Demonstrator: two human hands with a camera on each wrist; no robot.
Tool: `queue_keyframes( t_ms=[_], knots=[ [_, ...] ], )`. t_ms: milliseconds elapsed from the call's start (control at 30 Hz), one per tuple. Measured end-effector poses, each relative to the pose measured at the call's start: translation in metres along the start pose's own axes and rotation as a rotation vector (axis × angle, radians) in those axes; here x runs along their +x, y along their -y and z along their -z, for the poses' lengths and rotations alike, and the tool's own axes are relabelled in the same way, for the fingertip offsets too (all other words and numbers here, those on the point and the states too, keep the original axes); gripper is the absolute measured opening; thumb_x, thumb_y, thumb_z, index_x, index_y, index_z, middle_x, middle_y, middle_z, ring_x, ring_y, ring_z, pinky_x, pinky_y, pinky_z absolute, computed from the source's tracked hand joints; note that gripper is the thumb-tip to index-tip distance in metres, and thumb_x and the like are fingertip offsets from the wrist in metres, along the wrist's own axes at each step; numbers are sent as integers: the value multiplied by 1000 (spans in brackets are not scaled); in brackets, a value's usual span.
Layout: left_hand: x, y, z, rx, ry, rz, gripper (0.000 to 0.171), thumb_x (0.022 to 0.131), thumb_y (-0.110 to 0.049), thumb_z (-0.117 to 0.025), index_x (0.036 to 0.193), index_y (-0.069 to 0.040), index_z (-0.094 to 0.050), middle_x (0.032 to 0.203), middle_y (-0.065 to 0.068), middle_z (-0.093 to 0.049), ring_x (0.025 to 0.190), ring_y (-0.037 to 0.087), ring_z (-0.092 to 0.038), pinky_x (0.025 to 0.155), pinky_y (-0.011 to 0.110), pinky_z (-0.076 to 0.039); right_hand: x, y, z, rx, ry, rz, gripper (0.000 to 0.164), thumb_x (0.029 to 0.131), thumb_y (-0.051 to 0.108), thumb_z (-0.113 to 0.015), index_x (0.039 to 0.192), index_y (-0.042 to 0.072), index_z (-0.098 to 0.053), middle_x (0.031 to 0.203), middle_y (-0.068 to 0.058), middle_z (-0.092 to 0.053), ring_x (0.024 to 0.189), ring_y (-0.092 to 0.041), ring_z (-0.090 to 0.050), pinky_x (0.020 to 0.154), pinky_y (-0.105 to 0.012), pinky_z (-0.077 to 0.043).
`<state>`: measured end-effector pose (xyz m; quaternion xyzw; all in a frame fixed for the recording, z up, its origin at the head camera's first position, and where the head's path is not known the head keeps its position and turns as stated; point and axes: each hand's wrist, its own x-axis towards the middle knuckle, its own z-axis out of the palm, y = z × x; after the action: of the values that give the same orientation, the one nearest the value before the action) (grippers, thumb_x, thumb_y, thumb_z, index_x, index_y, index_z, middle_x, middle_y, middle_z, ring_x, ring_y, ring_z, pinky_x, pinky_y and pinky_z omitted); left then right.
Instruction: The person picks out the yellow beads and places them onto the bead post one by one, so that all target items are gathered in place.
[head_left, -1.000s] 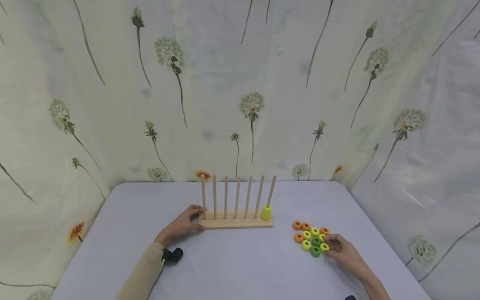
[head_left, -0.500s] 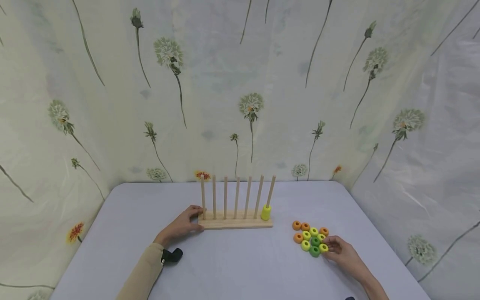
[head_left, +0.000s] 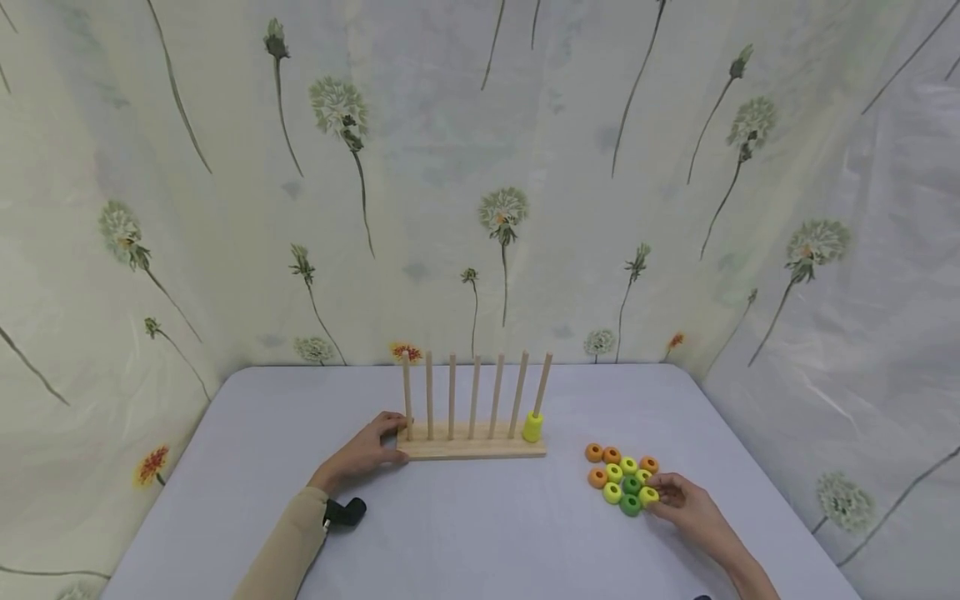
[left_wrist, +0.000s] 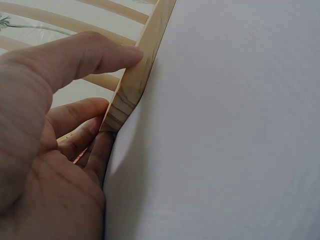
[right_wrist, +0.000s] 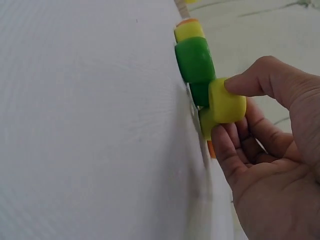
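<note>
A wooden peg rack (head_left: 472, 451) with several upright pegs stands mid-table. Yellow beads (head_left: 533, 427) sit stacked at the foot of its rightmost peg. My left hand (head_left: 363, 452) grips the rack's left end, thumb on the front edge and fingers at the end and behind, as the left wrist view shows on the wooden base (left_wrist: 131, 82). At the right, my right hand (head_left: 690, 508) pinches a yellow bead (right_wrist: 227, 102) between thumb and fingers. That bead is at the near right edge of the bead group, beside a green bead (right_wrist: 195, 59).
Loose orange (head_left: 597, 477), yellow (head_left: 612, 492) and green (head_left: 630, 504) beads lie together on the white table (head_left: 480, 533), right of the rack. A black device (head_left: 347, 511) is on the left wrist. A flower-patterned curtain (head_left: 420, 167) surrounds the table's back and sides.
</note>
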<state>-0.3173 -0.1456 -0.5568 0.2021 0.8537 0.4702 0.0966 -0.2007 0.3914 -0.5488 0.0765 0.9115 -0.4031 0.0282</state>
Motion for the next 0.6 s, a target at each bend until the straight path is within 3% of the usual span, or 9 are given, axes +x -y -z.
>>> queue_keyframes(
  t_ms=[367, 600],
  knots=[
    [1, 2, 0, 7, -11, 0, 69, 77, -22, -80, 136, 0, -52, 142, 13, -43, 137, 35, -36, 112, 56, -27, 5, 5, 4, -17, 6, -18, 52, 80, 13, -73, 124, -4, -51, 120, -17, -58, 112, -31, -58, 84, -28, -53],
    [3, 5, -1, 44, -4, -15, 69, 78, -24, -79, 137, 0, -50, 142, 14, -42, 136, 36, -36, 112, 56, -27, 9, 14, 3, -17, 13, 30, 51, 83, 16, -71, 125, -3, -51, 125, -19, -57, 116, -34, -57, 89, -28, -53]
  ],
)
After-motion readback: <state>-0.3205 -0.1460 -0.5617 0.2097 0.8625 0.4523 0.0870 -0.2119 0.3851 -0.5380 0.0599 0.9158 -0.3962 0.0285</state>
